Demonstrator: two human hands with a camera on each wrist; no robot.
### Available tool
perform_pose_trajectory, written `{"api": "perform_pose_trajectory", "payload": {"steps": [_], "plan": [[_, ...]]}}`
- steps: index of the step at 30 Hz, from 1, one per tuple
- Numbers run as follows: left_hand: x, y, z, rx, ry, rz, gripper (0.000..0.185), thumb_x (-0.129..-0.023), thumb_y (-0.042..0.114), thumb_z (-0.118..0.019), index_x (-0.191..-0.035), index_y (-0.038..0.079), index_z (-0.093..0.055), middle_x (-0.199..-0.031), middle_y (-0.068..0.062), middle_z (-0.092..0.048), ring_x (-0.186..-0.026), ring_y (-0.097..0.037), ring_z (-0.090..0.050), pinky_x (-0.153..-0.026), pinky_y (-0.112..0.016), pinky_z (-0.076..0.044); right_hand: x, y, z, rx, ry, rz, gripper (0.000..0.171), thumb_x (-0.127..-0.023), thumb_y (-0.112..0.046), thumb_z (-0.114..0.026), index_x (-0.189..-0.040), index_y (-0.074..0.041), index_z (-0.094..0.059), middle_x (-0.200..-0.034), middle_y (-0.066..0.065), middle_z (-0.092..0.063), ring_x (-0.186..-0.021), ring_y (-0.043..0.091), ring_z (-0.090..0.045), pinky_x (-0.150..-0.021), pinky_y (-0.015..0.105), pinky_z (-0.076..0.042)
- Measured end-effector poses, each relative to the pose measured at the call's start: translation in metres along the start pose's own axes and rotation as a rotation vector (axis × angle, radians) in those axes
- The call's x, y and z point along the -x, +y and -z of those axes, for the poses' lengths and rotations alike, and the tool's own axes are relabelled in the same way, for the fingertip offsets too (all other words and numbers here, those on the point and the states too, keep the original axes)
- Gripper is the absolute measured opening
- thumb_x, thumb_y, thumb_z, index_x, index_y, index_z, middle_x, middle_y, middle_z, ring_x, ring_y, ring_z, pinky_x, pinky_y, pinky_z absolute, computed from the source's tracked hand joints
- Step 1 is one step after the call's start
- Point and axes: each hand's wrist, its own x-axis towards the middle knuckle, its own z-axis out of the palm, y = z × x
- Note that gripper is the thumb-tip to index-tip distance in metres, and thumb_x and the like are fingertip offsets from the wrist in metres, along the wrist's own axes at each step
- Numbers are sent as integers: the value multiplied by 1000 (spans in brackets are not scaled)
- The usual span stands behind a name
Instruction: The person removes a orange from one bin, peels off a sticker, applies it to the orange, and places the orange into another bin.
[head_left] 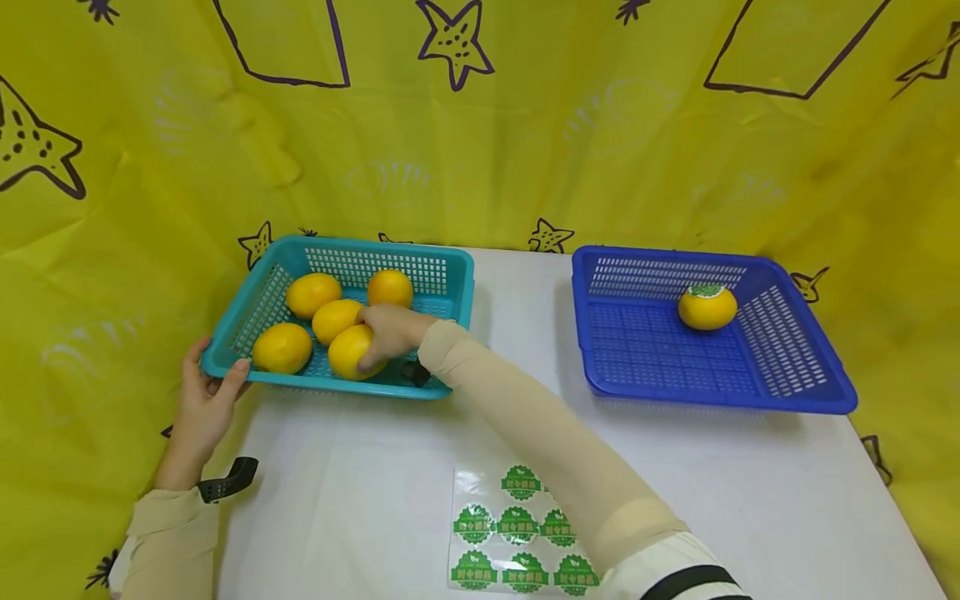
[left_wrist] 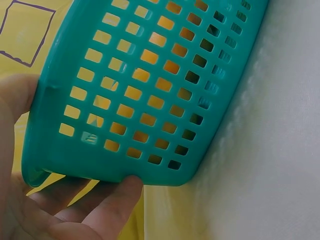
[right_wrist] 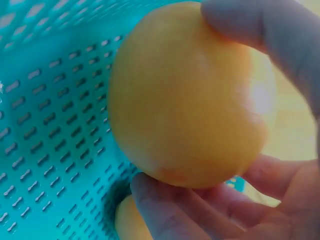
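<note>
In the head view my right hand (head_left: 396,335) reaches into the teal basket (head_left: 390,390) and grips a yellow-orange fruit (head_left: 349,353). Close up in the right wrist view, the thumb lies on one side of this smooth, round fruit (right_wrist: 185,100) and the fingers on the opposite side. Several more such fruits lie in the basket, one (head_left: 282,348) near its left end. My left hand (head_left: 206,412) holds the basket's near left corner. In the left wrist view, its thumb and fingers are around the rim of the perforated basket (left_wrist: 100,162).
A blue basket (head_left: 645,387) stands at the right, holding one yellow fruit (head_left: 707,310) with a green and white sticker (head_left: 707,291) on top. A sheet of round green stickers (head_left: 517,527) lies on the white table (head_left: 330,483), partly under the right forearm. Yellow patterned cloth (head_left: 495,158) hangs behind.
</note>
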Motion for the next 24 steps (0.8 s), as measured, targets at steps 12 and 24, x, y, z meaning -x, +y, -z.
{"api": "perform_pose_trajectory", "payload": {"steps": [12, 24], "plan": [[4, -2, -2, 35, 4, -2, 71, -100, 6, -53, -152, 3, -4, -134, -29, -25, -105, -8, -55, -82, -16, -48, 77, 16, 12, -269, 213, 164, 65, -79, -34, -78, -131, -8, -50, -117, -1, -57, -97, 13, -54, -82, 22, -48], [7, 4, -4, 76, 28, -5, 70, -100, 2, -52, -152, 3, -5, -128, -17, -35, -106, -10, -56, -83, -19, -48, 192, 46, -8, -419, 313, 276, 74, -82, -25, -81, -144, -5, -46, -136, 2, -54, -118, 13, -53, -99, 30, -43]]}}
